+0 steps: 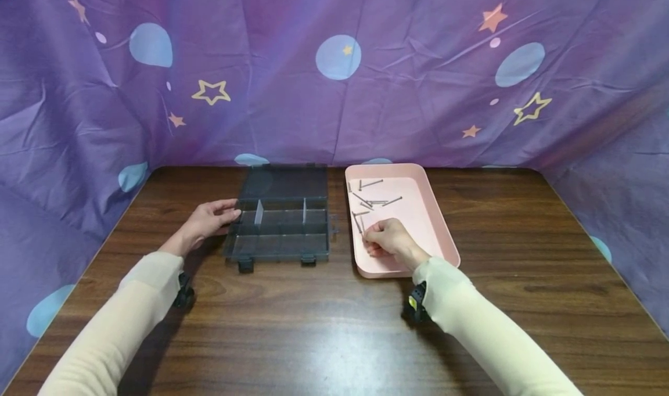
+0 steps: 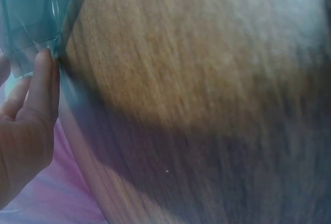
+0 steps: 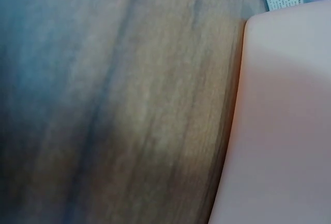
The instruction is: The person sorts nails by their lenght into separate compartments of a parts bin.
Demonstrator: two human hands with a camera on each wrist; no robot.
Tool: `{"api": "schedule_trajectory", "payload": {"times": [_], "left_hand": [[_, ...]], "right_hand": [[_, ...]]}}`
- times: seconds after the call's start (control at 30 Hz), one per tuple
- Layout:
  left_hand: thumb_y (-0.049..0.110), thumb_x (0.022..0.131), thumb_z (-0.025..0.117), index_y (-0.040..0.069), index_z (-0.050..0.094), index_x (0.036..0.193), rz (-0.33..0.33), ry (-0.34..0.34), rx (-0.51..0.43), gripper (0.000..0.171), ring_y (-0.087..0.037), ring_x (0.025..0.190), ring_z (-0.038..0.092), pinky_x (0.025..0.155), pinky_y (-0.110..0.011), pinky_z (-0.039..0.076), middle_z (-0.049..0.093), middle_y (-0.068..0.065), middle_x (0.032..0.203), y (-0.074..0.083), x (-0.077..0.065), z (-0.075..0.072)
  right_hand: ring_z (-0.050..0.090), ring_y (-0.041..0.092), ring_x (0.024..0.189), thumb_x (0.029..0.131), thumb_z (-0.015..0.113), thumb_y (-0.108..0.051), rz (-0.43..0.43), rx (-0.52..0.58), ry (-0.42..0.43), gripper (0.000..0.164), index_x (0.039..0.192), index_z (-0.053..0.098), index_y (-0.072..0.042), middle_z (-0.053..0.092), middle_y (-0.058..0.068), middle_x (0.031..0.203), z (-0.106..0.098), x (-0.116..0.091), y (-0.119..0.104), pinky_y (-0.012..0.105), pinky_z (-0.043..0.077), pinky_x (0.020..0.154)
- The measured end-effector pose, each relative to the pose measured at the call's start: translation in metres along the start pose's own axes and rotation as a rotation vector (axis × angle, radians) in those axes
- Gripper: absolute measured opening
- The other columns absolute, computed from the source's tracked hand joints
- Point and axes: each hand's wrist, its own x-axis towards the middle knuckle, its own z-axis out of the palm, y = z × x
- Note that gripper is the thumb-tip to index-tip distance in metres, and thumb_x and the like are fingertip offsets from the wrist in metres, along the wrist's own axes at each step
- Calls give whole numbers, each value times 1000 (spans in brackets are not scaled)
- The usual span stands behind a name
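Note:
A dark translucent compartment box (image 1: pixel 277 243) lies on the table with its lid (image 1: pixel 284 181) folded back. My left hand (image 1: pixel 210 217) is at the box's left side; its extended fingers (image 2: pixel 39 81) touch the box edge in the left wrist view. Several thin grey fasteners (image 1: pixel 377 202) with small heads, screws or nails, lie scattered in a pink tray (image 1: pixel 443 227). Over the tray's near left part, my right hand (image 1: pixel 389 239) has its fingers bent down close to the fasteners. Its fingertips are partly hidden, so I cannot tell whether they pinch one. The right wrist view shows no hand.
Upright dividers (image 1: pixel 258 212) split the box into compartments. Two black latches (image 1: pixel 308 261) stick out at its near edge. The brown wooden table (image 1: pixel 292 326) reaches back to a purple patterned cloth (image 1: pixel 292 111). A narrow strip of table separates box and tray.

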Motion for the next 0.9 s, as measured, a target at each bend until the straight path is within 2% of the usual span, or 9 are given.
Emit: {"api": "schedule_trajectory", "payload": {"times": [0.27, 0.7, 0.9], "left_hand": [[21, 99, 49, 0, 25, 148, 0, 4, -5, 58, -35, 132, 37, 104, -44, 40, 31, -25, 148, -1, 0, -1], [21, 99, 49, 0, 26, 147, 2, 17, 3, 58, -35, 131, 38, 102, -43, 42, 32, -24, 148, -4, 1, -1], [22, 99, 49, 1, 26, 147, -10, 24, 2, 58, -34, 131, 39, 102, -41, 43, 33, -23, 147, -4, 1, 0]], "right_hand": [[54, 5, 49, 88, 50, 6, -10, 73, -17, 13, 95, 56, 14, 56, 1, 59, -1, -2, 0, 16, 52, 48], [56, 4, 51, 89, 47, 7, -49, 198, -49, 12, 96, 55, 13, 60, 1, 63, -1, -6, 2, 15, 52, 50], [55, 3, 50, 89, 47, 7, -71, 193, -38, 13, 97, 53, 15, 59, 1, 61, -1, -8, 0, 14, 50, 49]]}}
